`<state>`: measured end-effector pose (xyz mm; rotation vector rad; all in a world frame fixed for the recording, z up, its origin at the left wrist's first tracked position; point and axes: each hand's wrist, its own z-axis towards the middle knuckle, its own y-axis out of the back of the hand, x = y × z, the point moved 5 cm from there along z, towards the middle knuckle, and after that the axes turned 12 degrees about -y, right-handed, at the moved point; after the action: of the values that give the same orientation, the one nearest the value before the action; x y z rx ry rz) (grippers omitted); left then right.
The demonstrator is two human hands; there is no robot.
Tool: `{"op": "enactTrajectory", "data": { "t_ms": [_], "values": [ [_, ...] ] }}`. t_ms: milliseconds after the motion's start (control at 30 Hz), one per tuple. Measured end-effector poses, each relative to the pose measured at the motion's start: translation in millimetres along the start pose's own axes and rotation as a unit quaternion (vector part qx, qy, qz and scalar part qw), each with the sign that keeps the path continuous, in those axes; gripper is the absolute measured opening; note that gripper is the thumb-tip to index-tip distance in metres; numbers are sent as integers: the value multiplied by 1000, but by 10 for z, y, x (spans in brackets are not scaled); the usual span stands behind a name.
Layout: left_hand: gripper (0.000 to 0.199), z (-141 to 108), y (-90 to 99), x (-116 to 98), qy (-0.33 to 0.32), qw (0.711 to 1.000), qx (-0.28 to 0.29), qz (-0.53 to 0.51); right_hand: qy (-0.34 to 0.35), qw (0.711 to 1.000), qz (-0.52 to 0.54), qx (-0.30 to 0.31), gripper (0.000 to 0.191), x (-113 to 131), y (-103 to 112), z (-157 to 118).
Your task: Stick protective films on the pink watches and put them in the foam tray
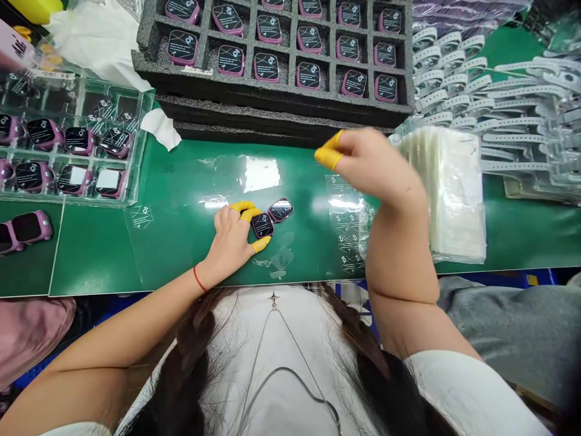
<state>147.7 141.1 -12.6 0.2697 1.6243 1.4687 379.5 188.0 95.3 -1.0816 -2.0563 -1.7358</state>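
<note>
My left hand, with yellow finger cots on its tips, holds a purple-edged smartwatch case by its sides on the green table. A second watch case lies against it, its dark screen reflecting light. Over the table to the right, below the foam tray, my right hand is raised, also in yellow cots. Its fingertips are drawn together in a pinch; whatever is between them, if anything, cannot be made out. Below it lies a sheet of printed clear film labels. Peeled clear film pieces lie near the left hand.
Stacked black foam trays at the back hold several watch cases. A clear blister tray with more watches stands left, beside loose watches. Plastic sleeves and pale straps lie right. White tissue is back left.
</note>
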Motion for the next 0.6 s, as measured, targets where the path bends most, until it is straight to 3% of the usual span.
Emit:
{"op": "enactTrajectory", "data": {
  "t_ms": [67, 133, 200, 300, 433, 533, 600],
  "values": [
    [44, -10, 48, 35, 6, 1000, -2, -13, -6, 994, -105, 35, 17, -173, -252, -116],
    [43, -21, 131, 100, 14, 1000, -8, -22, 3, 986, -159, 40, 40, -260, -497, -237],
    [43, -30, 231, 189, 20, 999, -14, -35, 18, 981, -188, 45, 57, -279, -735, -339],
    [46, -47, 366, 343, 51, 996, -14, -66, 19, 975, -212, 57, 63, -274, -1017, -420],
    [49, -55, 547, 510, 118, 988, -20, -100, 17, 973, -230, 15, 60, -254, -1175, -442],
    [49, 106, 805, 584, 98, 989, -42, -105, 34, 976, -217, 5, 50, -238, -1227, -454],
    [49, 372, 1073, 683, 69, 992, -70, -80, 59, 979, -196, 0, 45, -237, -1255, -438]
  ]
}}
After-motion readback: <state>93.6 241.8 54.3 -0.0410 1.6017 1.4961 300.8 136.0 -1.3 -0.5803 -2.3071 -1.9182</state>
